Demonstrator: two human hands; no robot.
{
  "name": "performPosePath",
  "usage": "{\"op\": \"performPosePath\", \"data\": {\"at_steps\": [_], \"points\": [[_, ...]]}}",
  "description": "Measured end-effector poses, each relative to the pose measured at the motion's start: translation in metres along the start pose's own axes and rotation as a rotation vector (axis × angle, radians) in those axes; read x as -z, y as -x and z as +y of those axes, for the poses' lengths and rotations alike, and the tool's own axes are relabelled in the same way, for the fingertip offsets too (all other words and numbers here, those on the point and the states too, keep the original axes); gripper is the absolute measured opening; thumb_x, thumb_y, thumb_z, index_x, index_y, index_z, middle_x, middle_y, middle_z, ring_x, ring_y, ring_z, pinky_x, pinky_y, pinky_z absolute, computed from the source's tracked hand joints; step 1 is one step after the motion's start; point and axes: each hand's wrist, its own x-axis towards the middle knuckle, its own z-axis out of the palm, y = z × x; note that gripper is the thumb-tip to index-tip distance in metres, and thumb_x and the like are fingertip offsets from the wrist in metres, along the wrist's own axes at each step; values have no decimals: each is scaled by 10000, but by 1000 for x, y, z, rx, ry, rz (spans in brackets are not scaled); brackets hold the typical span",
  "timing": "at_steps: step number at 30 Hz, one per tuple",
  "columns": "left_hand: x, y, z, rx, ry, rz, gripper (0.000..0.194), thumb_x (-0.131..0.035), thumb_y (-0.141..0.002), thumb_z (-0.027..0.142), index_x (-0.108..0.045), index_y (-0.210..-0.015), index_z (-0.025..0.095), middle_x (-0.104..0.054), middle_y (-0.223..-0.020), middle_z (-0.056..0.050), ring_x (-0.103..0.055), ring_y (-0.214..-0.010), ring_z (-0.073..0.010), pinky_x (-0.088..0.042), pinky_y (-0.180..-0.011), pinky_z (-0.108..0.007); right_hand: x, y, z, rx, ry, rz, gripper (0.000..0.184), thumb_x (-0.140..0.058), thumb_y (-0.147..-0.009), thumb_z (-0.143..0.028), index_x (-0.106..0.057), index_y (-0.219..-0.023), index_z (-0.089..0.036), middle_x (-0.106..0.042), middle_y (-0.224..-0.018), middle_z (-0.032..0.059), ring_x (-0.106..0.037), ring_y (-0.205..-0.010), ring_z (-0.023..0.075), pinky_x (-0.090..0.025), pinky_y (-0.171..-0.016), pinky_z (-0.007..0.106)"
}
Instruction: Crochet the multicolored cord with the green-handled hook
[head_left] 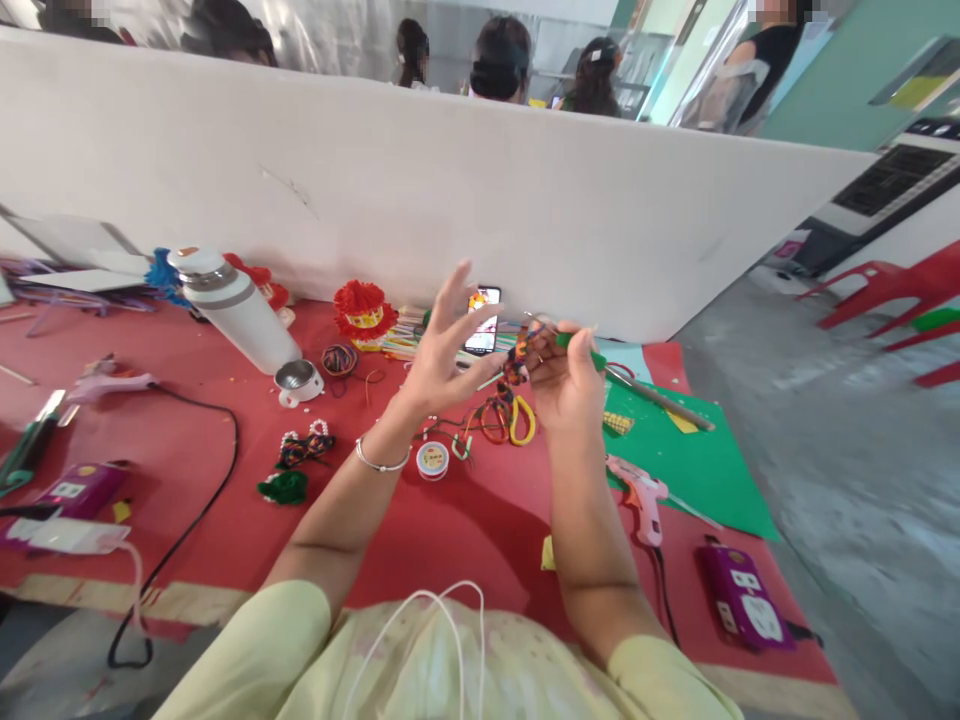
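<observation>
My right hand (pixel 561 375) is closed around a green-handled tool (pixel 581 349) that looks like a crochet hook, its thin metal end pointing left. A narrow strip of multicoloured crocheted yarn (pixel 516 364) hangs at the fingers of this hand. My left hand (pixel 448 350) is raised just left of the strip, its fingers stretched apart. The left thumb tip reaches close to the strip; whether it touches cannot be made out. Below the hands lie yellow-handled scissors (pixel 523 421) and loose dark yarn. A ball of multicoloured yarn (pixel 339 361) sits farther left.
A phone (pixel 484 318) leans against the white partition (pixel 420 190). On the red table are a white bottle (pixel 240 312), a metal cup (pixel 298 381), a round spool (pixel 432 460) and a pink glue gun (pixel 639 492). Purple power boxes (pixel 746 592) and cords lie near the edges.
</observation>
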Motion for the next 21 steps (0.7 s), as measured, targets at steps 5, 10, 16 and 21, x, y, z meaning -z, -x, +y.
{"op": "performPosePath", "data": {"at_steps": [5,10,16,21], "points": [[-12,8,13,209,186,-34,438,-785,-940,583,-662,-1211,262,-643,-1478,-143,-614,-611,-60,-514,-528,-255,-2,3,2,157,138,19,395,-854,-795,-650,-763,-891,-277,-814,-930,-1,-787,-856,179,-663,-755,333],[-8,5,21,123,-142,60,516,-740,-971,593,-630,-668,190,-766,-1028,-88,-658,-736,-122,-490,-609,-285,0,9,7,304,385,-41,305,-766,-911,-594,-797,-933,-291,-838,-1001,12,-806,-959,200,-666,-931,396],[-12,7,24,79,-296,199,394,-830,-915,534,-805,-1124,202,-753,-1119,-100,-539,-619,-89,-447,-530,-260,-4,16,7,452,525,-48,219,-735,-966,-506,-818,-988,-304,-846,-999,4,-806,-986,201,-670,-926,391],[-19,4,21,153,-109,240,262,-907,-847,398,-804,-989,204,-770,-1012,-54,-490,-577,-68,-446,-506,-236,-7,18,8,520,542,-139,166,-711,-994,-441,-814,-1003,-312,-844,-991,0,-802,-990,199,-662,-910,382]]}}
